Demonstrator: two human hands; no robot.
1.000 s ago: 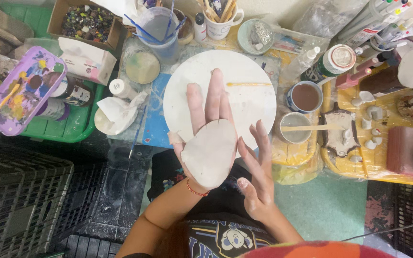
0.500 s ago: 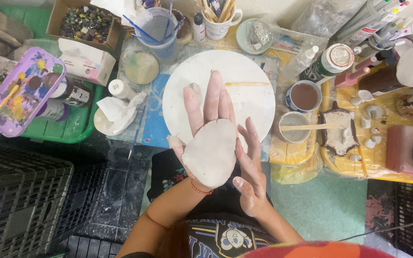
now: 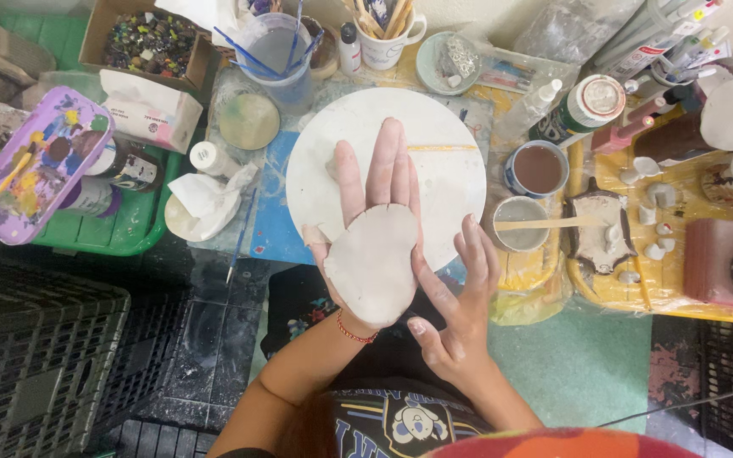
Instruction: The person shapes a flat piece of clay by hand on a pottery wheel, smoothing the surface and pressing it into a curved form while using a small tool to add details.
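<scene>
clay slab on an open palm

the left hand (image 3: 366, 229) lies flat, palm up, fingers straight and pointing far, and a pale flattened clay slab (image 3: 372, 265) rests on the palm, covering it from the finger bases to the wrist. nothing grips the slab; it simply lies on the open hand. the right hand (image 3: 456, 309) is just right of it, open with fingers spread, its thumb side touching or nearly touching the slab's right edge; i cannot tell which. both hands hover above the near edge of a white round board (image 3: 443, 136). right of the board stand a cup of brown liquid (image 3: 538, 168) and a cup with a wooden stick (image 3: 521, 224). at far left sit a purple palette (image 3: 31, 165) and a green tray (image 3: 120, 237).
</scene>
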